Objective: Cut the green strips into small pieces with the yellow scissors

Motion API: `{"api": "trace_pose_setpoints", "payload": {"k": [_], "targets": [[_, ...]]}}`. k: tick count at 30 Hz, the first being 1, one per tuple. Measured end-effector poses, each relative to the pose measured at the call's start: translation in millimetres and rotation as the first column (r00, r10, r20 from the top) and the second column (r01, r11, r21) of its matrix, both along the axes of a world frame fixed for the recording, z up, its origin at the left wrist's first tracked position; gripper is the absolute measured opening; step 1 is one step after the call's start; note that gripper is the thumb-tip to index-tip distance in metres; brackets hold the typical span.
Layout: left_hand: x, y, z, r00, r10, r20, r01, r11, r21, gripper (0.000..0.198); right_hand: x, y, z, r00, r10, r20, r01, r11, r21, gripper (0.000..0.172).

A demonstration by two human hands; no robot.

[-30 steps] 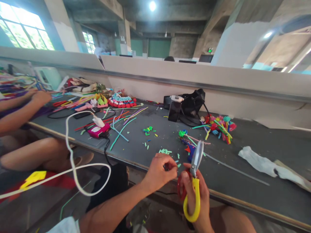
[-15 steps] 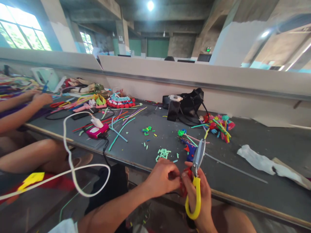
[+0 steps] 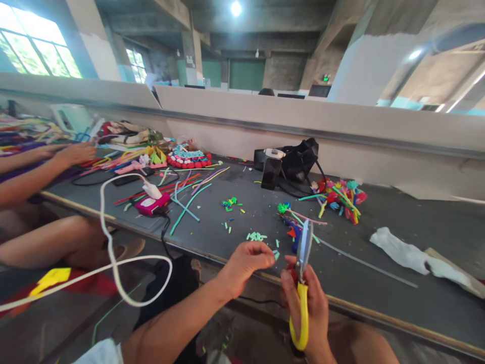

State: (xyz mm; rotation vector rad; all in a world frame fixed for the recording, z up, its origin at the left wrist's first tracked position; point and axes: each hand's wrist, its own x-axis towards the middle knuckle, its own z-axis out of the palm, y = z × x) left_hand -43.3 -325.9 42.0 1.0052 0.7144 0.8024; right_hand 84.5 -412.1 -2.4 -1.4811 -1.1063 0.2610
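Note:
My right hand (image 3: 308, 303) grips a pair of scissors (image 3: 303, 253) with yellow handles, blades pointing up and away from me. Something red shows between its thumb and fingers, mostly hidden. To the left, my left hand (image 3: 252, 265) is closed in a pinch at the table's edge; what it holds, if anything, is hard to make out. Pale green-blue bits (image 3: 276, 255) show right at its fingertips. Just beyond that hand lies a small pile of cut light-green pieces (image 3: 256, 236). A blue and red item (image 3: 296, 237) rests behind the scissor blades.
Fuzzy coloured stems (image 3: 189, 205) lie left of centre, near a pink box (image 3: 152, 203) with a white cable. Farther back are a black bag (image 3: 303, 159), a phone (image 3: 271, 173) and a colourful bundle (image 3: 346, 199). Another person's hands (image 3: 78, 153) work at the far left.
My hands have come apart; the left moved left, away from the red thing in my right hand. The scissors turned slightly and dropped a little. The other person's hands shifted right.

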Motion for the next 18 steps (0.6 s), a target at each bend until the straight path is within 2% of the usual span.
{"api": "trace_pose_setpoints", "payload": {"k": [3,6,12,18], "targets": [[-3,7,3.4,0.971,0.203,0.130,-0.205,0.979,0.002,0.010,-2,0,-7.4,0.969,0.001,0.246,-0.009,0.999,0.033,0.031],[-4,12,4.7,0.924,0.318,0.213,-0.322,0.947,-0.018,0.010,-7,0,-20.8,0.926,-0.008,0.377,-0.007,0.999,0.038,0.029],[-4,7,8.6,0.899,0.358,0.250,-0.362,0.932,-0.032,0.011,-12,-1,-34.8,0.836,0.011,0.549,0.034,0.997,-0.072,0.033],[-4,2,11.6,0.903,0.353,0.243,-0.358,0.933,-0.026,0.014,-12,0,-33.5,0.822,-0.003,0.569,0.070,0.993,-0.096,0.033]]}}
